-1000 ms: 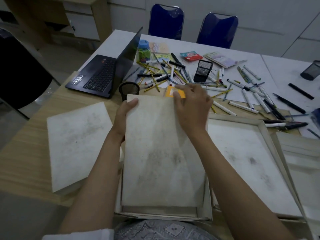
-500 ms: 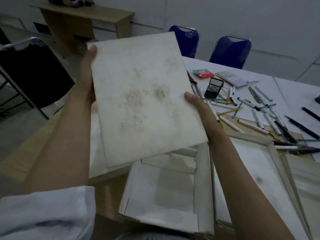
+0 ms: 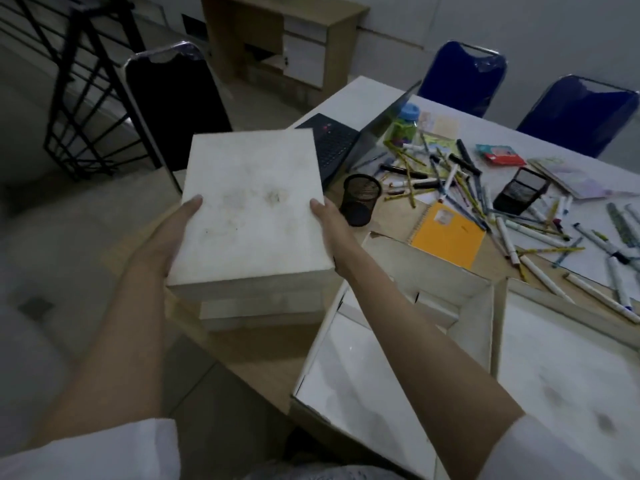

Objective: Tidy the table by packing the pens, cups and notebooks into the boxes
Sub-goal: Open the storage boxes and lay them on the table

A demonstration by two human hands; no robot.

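A dusty white box lid (image 3: 252,206) is held between my two hands just above another white lid (image 3: 256,308) that lies on the table's left corner. My left hand (image 3: 166,237) grips its left edge and my right hand (image 3: 329,223) grips its right edge. To the right sits an open white box (image 3: 450,285) with nothing in it. Beyond it lie an orange notebook (image 3: 446,233), a black mesh pen cup (image 3: 360,199) and several scattered pens (image 3: 519,230).
A black laptop (image 3: 332,143) stands open at the back left. Another white box (image 3: 571,375) lies at the right. A black phone (image 3: 521,190), a small jar (image 3: 403,126) and booklets (image 3: 575,174) sit among the pens. A black chair (image 3: 173,105) stands beside the table, two blue chairs (image 3: 464,77) behind.
The lid was lifted off the box, raised, then carried left and lowered over the other lid. The view swung left.
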